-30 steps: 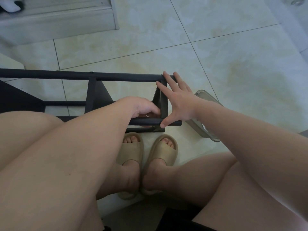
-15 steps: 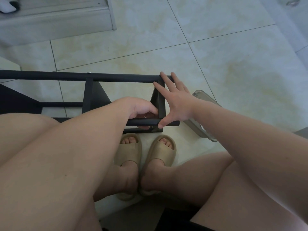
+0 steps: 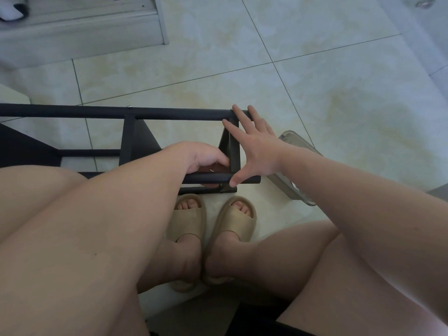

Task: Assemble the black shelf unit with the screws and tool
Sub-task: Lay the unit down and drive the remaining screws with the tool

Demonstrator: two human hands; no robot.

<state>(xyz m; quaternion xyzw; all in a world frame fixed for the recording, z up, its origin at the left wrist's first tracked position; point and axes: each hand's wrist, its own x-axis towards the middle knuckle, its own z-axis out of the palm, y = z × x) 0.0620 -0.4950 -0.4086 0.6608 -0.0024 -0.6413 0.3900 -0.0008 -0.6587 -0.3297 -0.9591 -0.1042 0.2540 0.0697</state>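
The black shelf unit (image 3: 97, 112) lies on its side on the tiled floor, its long bars running left to right in front of my knees. My right hand (image 3: 254, 149) is spread flat over the frame's right end, fingertips on the far bar and thumb on the near bar (image 3: 206, 177). My left hand (image 3: 206, 158) reaches inside the frame at that corner with curled fingers around something small and partly hidden; what it holds cannot be made out. A screw head (image 3: 129, 107) shows on the far bar.
A clear plastic container (image 3: 294, 166) lies on the floor just right of the frame, under my right wrist. My feet in beige slippers (image 3: 213, 221) rest below the near bar. A grey step or platform (image 3: 80, 32) stands at the back left.
Almost nothing has moved. Both hands stay at the frame's right corner; the view has shifted slightly.
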